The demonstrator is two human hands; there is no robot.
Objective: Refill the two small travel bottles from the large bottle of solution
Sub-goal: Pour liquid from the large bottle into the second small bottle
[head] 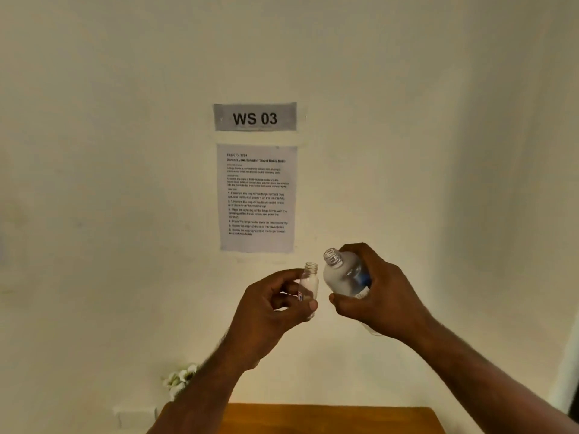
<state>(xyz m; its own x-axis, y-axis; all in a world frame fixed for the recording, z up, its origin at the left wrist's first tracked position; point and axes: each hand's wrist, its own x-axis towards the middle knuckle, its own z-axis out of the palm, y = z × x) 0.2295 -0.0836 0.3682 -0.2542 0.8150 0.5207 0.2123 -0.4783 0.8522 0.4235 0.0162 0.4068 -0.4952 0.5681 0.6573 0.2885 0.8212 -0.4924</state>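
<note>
- Travel bottle (308, 285), small and clear with its cap off, is sitting just below the centre of the frame, upright with its open neck pointing up; no liquid level is showing clearly through its wall.
- Left hand (275, 308) is pinching this small bottle, thumb across the front and fingers curled behind it.
- Large bottle (341, 277) is being held just to the right of it, also uncapped, tilting so its threaded neck is leaning up and to the left, above the small bottle's mouth and near it but not touching.
- Right hand (376, 296) is wrapping around the large bottle's body, thumb underneath and fingers over the top.
- Nothing is visibly flowing between the two necks, so the pour appears to be about to start.
- Doing it well probably means bringing the large neck directly over the small opening, keeping the small bottle vertical, and tipping slowly so that a thin stream is falling inside the narrow mouth.
- Both bottles are hanging in the air in front of the wall, where a printed instruction sheet (257, 198) is hanging under a "WS 03" sign (255, 117); lowering them toward the wooden tabletop (329, 418) at the bottom edge would be limiting any spill.
- Only one travel bottle is showing; the second is out of view.
</note>
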